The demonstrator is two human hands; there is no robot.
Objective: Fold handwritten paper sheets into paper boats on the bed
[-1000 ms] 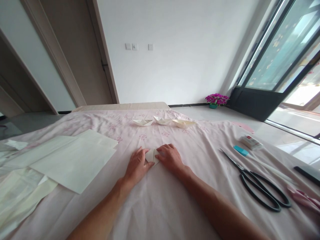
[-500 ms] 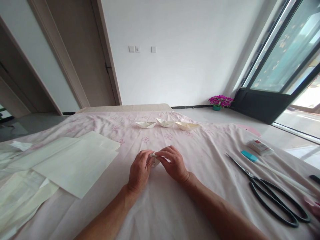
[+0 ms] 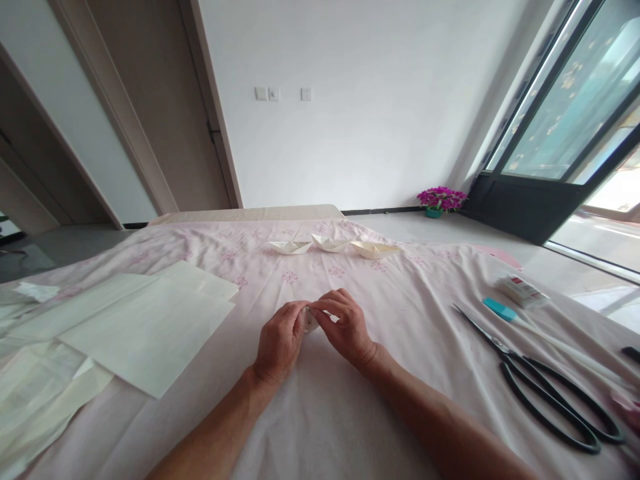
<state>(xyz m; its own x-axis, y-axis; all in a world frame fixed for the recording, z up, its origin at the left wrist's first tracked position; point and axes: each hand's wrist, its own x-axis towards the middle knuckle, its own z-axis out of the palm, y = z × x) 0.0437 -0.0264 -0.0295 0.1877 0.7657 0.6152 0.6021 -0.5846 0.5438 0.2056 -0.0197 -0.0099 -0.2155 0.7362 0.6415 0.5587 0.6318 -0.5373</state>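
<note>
Between my two hands is a small piece of folded white paper [image 3: 311,321], mostly covered by the fingers. My left hand [image 3: 281,339] grips its left side, the fingers curled round it. From the right, my right hand [image 3: 345,328] pinches its upper edge with thumb and fingertips. The fingertips of both hands meet at the top of the paper, just above the cloth. Farther off, three folded paper boats stand in a row: a left boat [image 3: 291,247], a middle boat [image 3: 330,244] and a yellowish right boat [image 3: 375,249].
Flat paper sheets [image 3: 150,333] and crumpled paper [image 3: 45,393] lie at the left on the pink flowered cloth [image 3: 240,257]. Black-handled scissors [image 3: 520,360], a blue-tipped white stick [image 3: 500,309] and a small white packet [image 3: 520,291] lie at the right.
My fingertips have drawn slightly closer together over the top of the folded paper, covering more of its upper edge. The view has shifted slightly; the boats and scissors stay in place.
</note>
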